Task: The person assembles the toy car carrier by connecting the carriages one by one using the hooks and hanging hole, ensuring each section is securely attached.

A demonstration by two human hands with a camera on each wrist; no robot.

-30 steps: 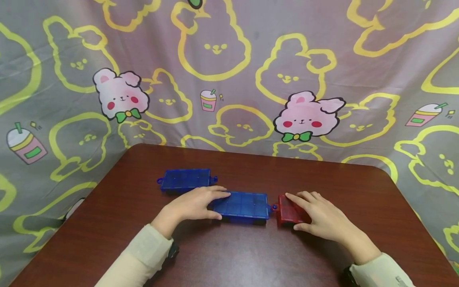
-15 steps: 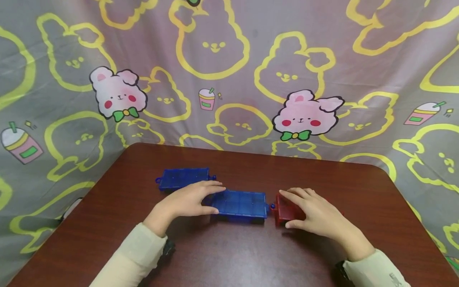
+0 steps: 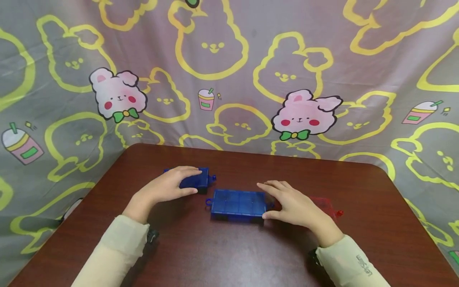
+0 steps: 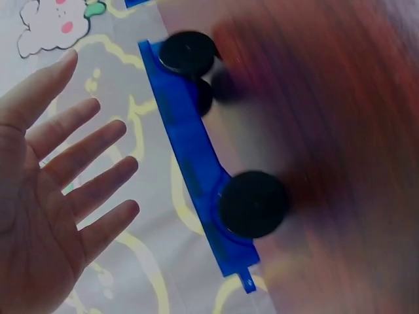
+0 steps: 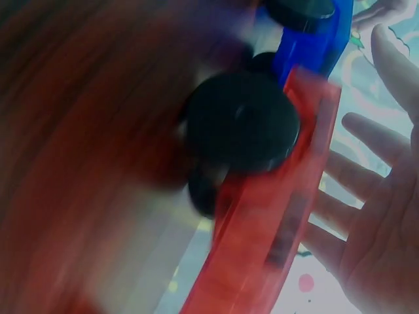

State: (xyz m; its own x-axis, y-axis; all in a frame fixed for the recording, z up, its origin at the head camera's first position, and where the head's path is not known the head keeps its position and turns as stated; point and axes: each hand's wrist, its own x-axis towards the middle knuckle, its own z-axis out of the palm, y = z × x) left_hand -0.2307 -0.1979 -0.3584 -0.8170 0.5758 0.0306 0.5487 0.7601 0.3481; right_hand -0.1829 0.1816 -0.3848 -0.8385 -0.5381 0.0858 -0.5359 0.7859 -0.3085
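Over the far-left blue toy train car (image 3: 197, 181) my left hand (image 3: 165, 186) hovers, its fingers extended and covering part of the car. The left wrist view shows that blue car's side (image 4: 186, 163) with its black wheels, the hand apart from it. My right hand (image 3: 292, 205) reaches above the red toy train car (image 3: 324, 205), its thumb and fingertips near the right end of the middle blue toy train car (image 3: 238, 202). It grips nothing in the right wrist view, where the red car's side (image 5: 255, 242) stands beside the spread fingers. The joint between middle and red cars is mostly hidden.
The cars stand on a dark reddish-brown table (image 3: 222, 255). A patterned cloth (image 3: 229, 71) with yellow outlines and pink rabbits hangs behind it and along its sides. A blue hook (image 3: 213, 177) juts from the left car and a ring (image 3: 209, 202) from the middle car.
My left hand has moved left and back, from the middle blue car to the far-left one. My right hand has shifted left, from the red car toward the middle car. The cars look unmoved.
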